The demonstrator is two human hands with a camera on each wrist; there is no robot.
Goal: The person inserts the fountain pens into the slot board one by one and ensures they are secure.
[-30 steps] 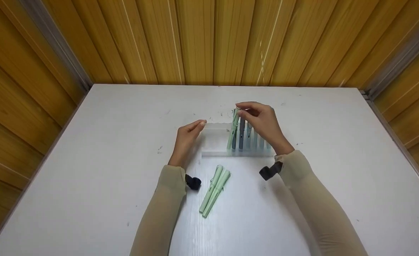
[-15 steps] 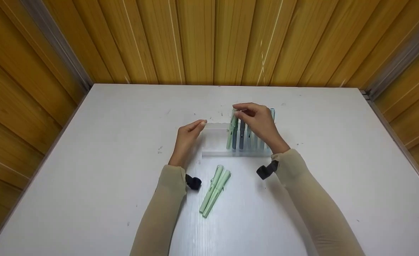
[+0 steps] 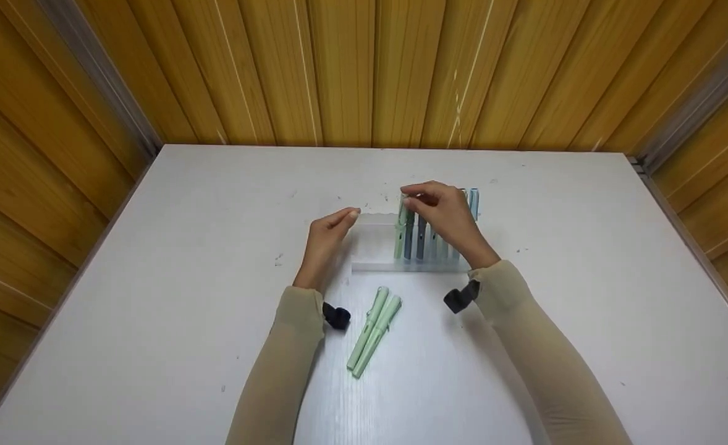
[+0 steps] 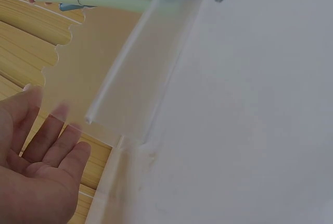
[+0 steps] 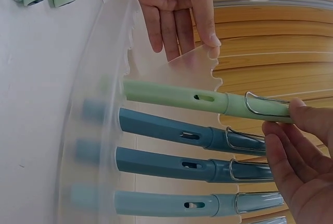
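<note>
A translucent pen stand [image 3: 373, 241] stands upright at the middle of the white table. My left hand [image 3: 329, 238] holds its upper left corner; in the left wrist view the fingertips [image 4: 61, 112] lie against the clear back panel. With thumb and fingers, my right hand [image 3: 450, 213] pinches the capped end of a light green fountain pen [image 5: 177, 96]. That pen's lower end sits in the stand's bottom ledge, left of two dark blue fountain pens [image 5: 164, 130] and a pale blue one [image 5: 166, 203]. My right hand hides several pen tops in the head view.
Two light green fountain pens [image 3: 374, 334] lie side by side on the white table [image 3: 154, 296], in front of the stand. Yellow wood-look panels [image 3: 339, 74] rise behind the table and at both sides.
My right hand has shifted slightly left with the light green pen, which has gone from leaning to nearly upright in the stand. The left hand has stayed at the corner.
</note>
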